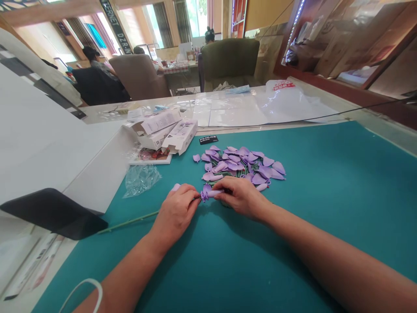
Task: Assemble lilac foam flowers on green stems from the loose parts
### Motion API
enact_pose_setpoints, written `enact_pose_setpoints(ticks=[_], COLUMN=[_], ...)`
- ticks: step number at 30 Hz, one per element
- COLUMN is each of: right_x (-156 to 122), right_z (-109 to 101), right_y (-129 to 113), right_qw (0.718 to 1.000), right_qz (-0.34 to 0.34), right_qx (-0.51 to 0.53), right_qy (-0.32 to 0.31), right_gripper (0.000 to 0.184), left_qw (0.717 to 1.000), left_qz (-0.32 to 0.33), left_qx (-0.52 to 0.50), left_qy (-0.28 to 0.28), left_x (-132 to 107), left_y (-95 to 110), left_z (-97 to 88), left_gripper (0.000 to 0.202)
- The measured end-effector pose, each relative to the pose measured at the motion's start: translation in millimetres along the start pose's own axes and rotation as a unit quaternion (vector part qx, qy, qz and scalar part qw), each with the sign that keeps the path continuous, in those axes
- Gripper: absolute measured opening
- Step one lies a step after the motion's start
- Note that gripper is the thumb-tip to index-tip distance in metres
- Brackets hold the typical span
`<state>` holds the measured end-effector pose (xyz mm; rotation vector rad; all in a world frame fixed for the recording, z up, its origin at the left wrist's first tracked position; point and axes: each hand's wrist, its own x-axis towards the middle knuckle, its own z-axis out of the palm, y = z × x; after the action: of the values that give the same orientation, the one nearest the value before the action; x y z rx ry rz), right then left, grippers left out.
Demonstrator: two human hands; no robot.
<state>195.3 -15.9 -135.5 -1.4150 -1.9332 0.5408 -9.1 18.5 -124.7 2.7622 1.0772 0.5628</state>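
Between my hands is a purple toy-brick flower head (204, 195), lying sideways above the green mat. My left hand (180, 208) is closed at its base, and a long green flower stem (133, 222) runs out to the left below that hand. With thumb and fingers my right hand (239, 196) pinches a pale purple bud piece (215, 193) at the flower head's right end. Just beyond my hands lies a heap of purple petal pieces (241, 161) mixed with green stem parts. Part of the stem is hidden inside my left hand.
Opened white boxes (180, 135) and a crumpled clear bag (141, 179) lie at the left. A black label card (208, 139) sits behind the petals. A dark tablet-like panel (55, 213) stands at the left edge. Chairs (230, 63) and people are farther back.
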Motion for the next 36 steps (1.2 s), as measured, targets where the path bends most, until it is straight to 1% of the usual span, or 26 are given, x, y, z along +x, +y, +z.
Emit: enact_pose_setpoints(ticks=[4,8,17,21,25,29,31,33,36], right_x=[0.1,-0.4,-1.1,-1.2,0.4,0.6,0.0,-0.6,-0.9], right_z=[1.7,2.7,3.1,3.8,3.9,1.8,0.1,-0.9,-0.3], right_y=[1.4,1.8,3.9,4.3,2.6,1.0,0.6,0.6,1.7], right_qw=[1.000,0.999,0.998,0.998,0.999,0.999,0.999,0.998,0.999], right_qz=[-0.016,-0.032,-0.057,-0.058,-0.036,0.018,0.037,0.042,0.033], right_qx=[-0.020,-0.019,-0.027,-0.031,-0.006,0.028,0.038,0.045,0.041], right_qy=[0.005,0.003,0.008,0.009,0.004,0.005,0.008,0.007,0.009], right_gripper=[0.011,0.009,0.009,0.009,0.009,0.013,0.010,0.005,0.006], left_qw=[1.000,0.999,0.998,0.998,0.999,0.999,0.999,0.999,0.999], left_qz=[0.012,0.024,0.034,0.035,0.020,0.011,0.006,0.004,0.007], left_qx=[0.013,0.026,0.042,0.037,0.038,0.038,0.041,0.044,0.046], left_qy=[0.001,0.005,0.021,0.022,0.019,0.013,0.013,0.012,0.006], left_x=[0.0,0.0,-0.4,-1.0,-0.2,1.0,1.3,1.3,1.1], left_y=[-0.6,-0.8,1.2,1.7,2.3,2.6,2.6,2.5,2.4], left_z=[0.4,1.1,1.0,1.3,0.7,0.6,0.5,0.4,0.7], left_gripper=[0.025,0.026,0.029,0.028,0.028,0.027,0.027,0.027,0.026])
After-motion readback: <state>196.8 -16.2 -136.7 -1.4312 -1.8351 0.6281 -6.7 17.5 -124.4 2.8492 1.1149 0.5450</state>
